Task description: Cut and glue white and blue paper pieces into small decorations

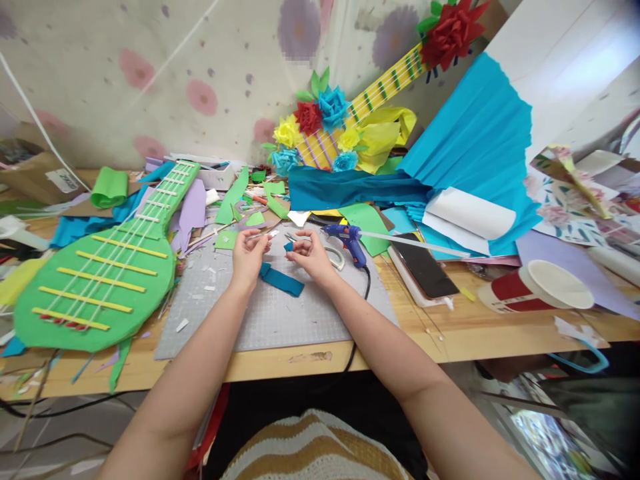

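Observation:
My left hand (249, 253) is closed in a pinch above the cutting mat, at a thin, pale piece too small to name. Close by on the right, my right hand (313, 255) pinches a small piece of blue crepe paper (289, 247). A small greyish tip pokes out by its fingers. Beneath and between both hands, a folded strip of blue crepe paper (283, 279) lies on the grey cutting mat (300, 327). Just beyond my right hand rests a blue glue gun (350, 241) with a long white glue stick (415, 244) at its back.
On the left lies a green paper lute (100, 280). A yellow instrument with paper flowers (320, 143) leans on the wall. Blue crepe paper (475, 153) spreads at right, near a phone (425, 267) and a paper cup (537, 287). Paper scraps (235, 197) litter the back.

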Available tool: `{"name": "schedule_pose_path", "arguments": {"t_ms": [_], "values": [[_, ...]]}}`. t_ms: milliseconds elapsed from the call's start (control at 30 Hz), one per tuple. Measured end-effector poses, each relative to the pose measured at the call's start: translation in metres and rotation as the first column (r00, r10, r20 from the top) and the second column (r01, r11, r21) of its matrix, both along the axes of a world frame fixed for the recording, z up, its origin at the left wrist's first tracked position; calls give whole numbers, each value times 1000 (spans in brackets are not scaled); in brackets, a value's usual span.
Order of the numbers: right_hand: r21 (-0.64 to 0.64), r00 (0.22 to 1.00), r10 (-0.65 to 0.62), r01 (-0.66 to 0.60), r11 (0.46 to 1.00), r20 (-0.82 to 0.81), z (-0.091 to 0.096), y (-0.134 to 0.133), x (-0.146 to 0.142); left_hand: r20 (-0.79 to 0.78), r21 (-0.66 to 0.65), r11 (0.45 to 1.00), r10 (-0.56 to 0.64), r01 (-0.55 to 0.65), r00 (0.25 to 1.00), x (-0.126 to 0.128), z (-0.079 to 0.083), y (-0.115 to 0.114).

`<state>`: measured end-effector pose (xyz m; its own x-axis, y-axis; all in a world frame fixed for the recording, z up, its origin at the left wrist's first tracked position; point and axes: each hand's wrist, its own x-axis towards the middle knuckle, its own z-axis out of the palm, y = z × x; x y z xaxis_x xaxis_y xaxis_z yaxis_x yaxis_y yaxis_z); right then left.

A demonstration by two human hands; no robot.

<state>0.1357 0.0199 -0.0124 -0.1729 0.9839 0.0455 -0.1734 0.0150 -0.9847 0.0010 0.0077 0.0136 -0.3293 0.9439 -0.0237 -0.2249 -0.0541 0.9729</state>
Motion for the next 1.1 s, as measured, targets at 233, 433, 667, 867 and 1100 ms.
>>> {"name": "schedule_pose_path", "arguments": {"t_ms": [233,433,667,867,1100], "values": [[25,998,-16,14,1000,54,-1,0,2,230,-6,955,290,-297,929,-12,3,9],[46,995,-49,46,998,86,-2,1,1,159,116,980,142,-162,977,-16,-5,9],[117,983,-73,54,992,168,-3,3,2,11,21,992,-126,125,992,16,-13,-1],[101,977,-77,58,993,200,0,2,3,87,-74,991,-107,113,990,15,-8,-5],[159,975,-107,76,984,192,-3,2,7,112,-84,996,-32,42,993,8,-4,-4]]}}
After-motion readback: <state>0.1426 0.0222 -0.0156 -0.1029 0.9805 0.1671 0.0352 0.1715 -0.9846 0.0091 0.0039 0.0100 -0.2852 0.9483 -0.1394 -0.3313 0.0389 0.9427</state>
